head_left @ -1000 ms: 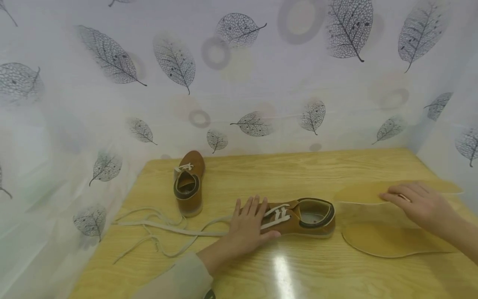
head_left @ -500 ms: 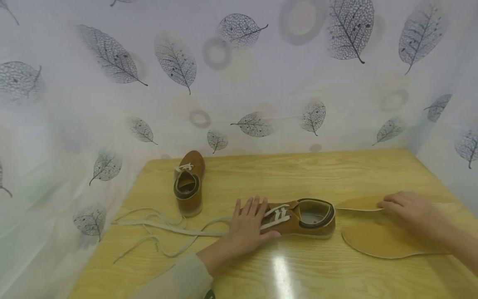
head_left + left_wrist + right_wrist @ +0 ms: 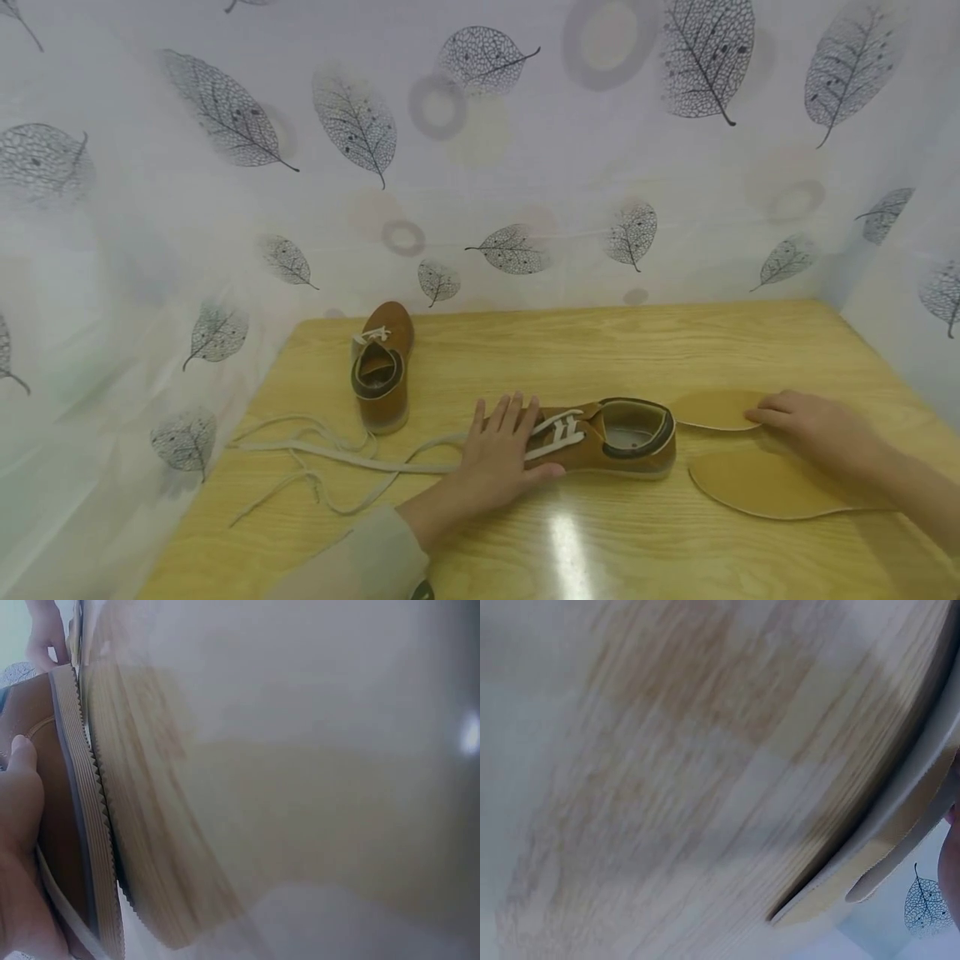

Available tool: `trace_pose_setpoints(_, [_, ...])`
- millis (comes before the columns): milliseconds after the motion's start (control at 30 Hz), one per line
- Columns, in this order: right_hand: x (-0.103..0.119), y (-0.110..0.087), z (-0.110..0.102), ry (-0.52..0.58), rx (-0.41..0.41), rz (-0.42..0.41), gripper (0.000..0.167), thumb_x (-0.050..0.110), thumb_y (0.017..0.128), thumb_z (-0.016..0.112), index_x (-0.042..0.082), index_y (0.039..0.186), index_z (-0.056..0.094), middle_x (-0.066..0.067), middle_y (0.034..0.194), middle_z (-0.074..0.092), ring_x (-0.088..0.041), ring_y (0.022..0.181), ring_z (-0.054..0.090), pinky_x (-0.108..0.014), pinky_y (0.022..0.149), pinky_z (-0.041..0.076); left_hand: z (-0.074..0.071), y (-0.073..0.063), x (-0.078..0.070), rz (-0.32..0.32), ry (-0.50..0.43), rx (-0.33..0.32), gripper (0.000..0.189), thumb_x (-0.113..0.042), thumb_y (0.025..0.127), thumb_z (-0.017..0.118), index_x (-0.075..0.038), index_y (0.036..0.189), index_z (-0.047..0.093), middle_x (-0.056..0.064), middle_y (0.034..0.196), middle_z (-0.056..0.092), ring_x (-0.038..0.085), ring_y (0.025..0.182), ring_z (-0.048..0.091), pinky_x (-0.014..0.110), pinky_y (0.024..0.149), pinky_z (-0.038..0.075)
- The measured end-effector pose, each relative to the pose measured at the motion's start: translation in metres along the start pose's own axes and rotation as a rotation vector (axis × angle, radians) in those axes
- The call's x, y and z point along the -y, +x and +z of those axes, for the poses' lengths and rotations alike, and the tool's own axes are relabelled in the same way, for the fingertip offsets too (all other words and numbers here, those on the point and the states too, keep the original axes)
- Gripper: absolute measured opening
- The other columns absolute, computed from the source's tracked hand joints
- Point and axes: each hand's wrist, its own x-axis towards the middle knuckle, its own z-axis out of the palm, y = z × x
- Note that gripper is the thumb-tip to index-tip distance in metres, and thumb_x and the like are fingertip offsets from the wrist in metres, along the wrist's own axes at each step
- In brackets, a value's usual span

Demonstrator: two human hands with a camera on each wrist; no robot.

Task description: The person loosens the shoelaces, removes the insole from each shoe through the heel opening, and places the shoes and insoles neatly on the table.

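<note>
My left hand (image 3: 498,467) rests with straight fingers over the toe of a brown lace-up shoe (image 3: 637,462), whose heel faces right. In the left wrist view the shoe's ridged pale sole (image 3: 86,795) shows along its side. My right hand (image 3: 821,433) pinches the tan insole (image 3: 712,410) farther from me; its narrower end lies right by the shoe's heel. A second tan insole (image 3: 765,483) lies flat on the table, partly under the right forearm. In the right wrist view, the held insole (image 3: 907,851) stands slightly above the other one.
A matching brown shoe (image 3: 382,375) stands at the back left, toe away from me. Long loose pale laces (image 3: 322,454) sprawl left of the left hand on the wooden table (image 3: 585,342). A leaf-print curtain (image 3: 555,183) encloses the table at the back and sides.
My right hand has brought the farther insole down and toward me, a little to the left. The left hand and both shoes stay in place.
</note>
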Motion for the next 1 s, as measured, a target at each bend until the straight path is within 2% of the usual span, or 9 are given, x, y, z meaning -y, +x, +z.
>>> trace_pose_setpoints(67, [0.001,-0.001,0.0,-0.022,0.039,-0.006,0.066,0.043,0.102,0.013,0.014,0.096,0.072,0.0,0.09,0.063,-0.021,0.078,0.062,-0.035,0.064,0.055,0.0,0.0,-0.001,0.002,-0.006,0.0,0.098,-0.081,0.082,0.02,-0.015,0.153,0.011,0.013,0.157,0.017,0.03,0.144,0.017,0.056,0.117,0.004])
trace_pose_setpoints(167, [0.004,0.0,-0.002,-0.019,0.093,0.011,0.069,0.042,0.102,0.011,0.012,0.097,0.072,-0.002,0.091,0.063,-0.023,0.079,0.062,-0.039,0.063,0.056,-0.001,0.0,-0.001,0.0,-0.006,-0.002,0.097,-0.081,0.082,0.022,-0.015,0.153,0.012,0.014,0.157,0.018,0.03,0.144,0.017,0.056,0.117,0.004])
trace_pose_setpoints(267, [0.005,0.003,-0.005,0.001,0.157,0.062,0.036,0.033,0.099,0.045,0.011,0.096,0.073,-0.002,0.091,0.062,-0.024,0.078,0.062,-0.038,0.061,0.056,-0.002,0.0,-0.002,-0.001,-0.002,-0.006,0.097,-0.08,0.083,0.024,-0.014,0.153,0.012,0.014,0.157,0.018,0.031,0.144,0.018,0.056,0.117,0.004])
trace_pose_setpoints(333, [0.006,0.006,-0.008,0.006,0.208,0.106,0.016,0.022,0.085,0.068,0.012,0.096,0.074,-0.001,0.091,0.062,-0.022,0.077,0.062,-0.034,0.058,0.055,-0.003,0.0,-0.003,-0.002,0.007,-0.007,0.097,-0.08,0.083,0.025,-0.014,0.153,0.012,0.014,0.157,0.018,0.031,0.144,0.018,0.056,0.117,0.004])
trace_pose_setpoints(400, [0.007,0.011,-0.011,0.037,0.289,0.15,0.028,0.011,0.07,0.078,0.012,0.098,0.074,-0.002,0.092,0.063,-0.023,0.078,0.063,-0.035,0.059,0.055,-0.003,0.0,-0.003,0.001,0.018,-0.007,0.098,-0.08,0.083,0.024,-0.013,0.153,0.012,0.015,0.157,0.018,0.031,0.144,0.018,0.056,0.117,0.005])
trace_pose_setpoints(567, [0.006,0.025,-0.02,0.167,0.511,0.226,0.033,0.013,0.076,0.076,0.005,0.107,0.069,-0.008,0.099,0.065,-0.031,0.085,0.064,-0.045,0.07,0.056,-0.003,0.0,-0.004,0.005,0.039,0.005,0.1,-0.081,0.082,0.021,-0.01,0.152,0.011,0.016,0.156,0.016,0.032,0.144,0.018,0.057,0.117,0.006])
trace_pose_setpoints(733, [0.002,0.043,-0.029,0.341,0.64,0.324,0.041,0.02,0.081,0.073,-0.003,0.114,0.063,-0.008,0.096,0.064,-0.012,0.076,0.059,-0.031,0.064,0.054,-0.006,-0.004,-0.004,0.033,0.009,-0.012,0.1,-0.078,0.084,0.024,-0.004,0.151,0.013,0.019,0.156,0.016,0.034,0.143,0.018,0.058,0.116,0.008])
trace_pose_setpoints(867, [-0.004,0.057,-0.037,0.459,0.679,0.368,0.035,0.019,0.085,0.069,-0.003,0.113,0.065,-0.01,0.098,0.067,-0.006,0.075,0.057,-0.024,0.062,0.05,-0.013,-0.011,-0.01,0.049,-0.145,-0.012,0.097,-0.071,0.089,0.029,0.001,0.15,0.007,0.019,0.156,0.007,0.033,0.144,0.013,0.056,0.116,0.004])
trace_pose_setpoints(1000, [-0.009,0.071,-0.045,0.742,0.794,0.475,0.034,0.021,0.093,0.059,-0.002,0.118,0.062,-0.015,0.109,0.065,-0.016,0.087,0.061,-0.026,0.069,0.053,-0.021,-0.019,-0.022,0.041,-0.522,-0.059,0.086,-0.059,0.094,0.039,-0.006,0.151,0.003,0.012,0.157,0.007,0.039,0.143,0.009,0.061,0.113,0.009])
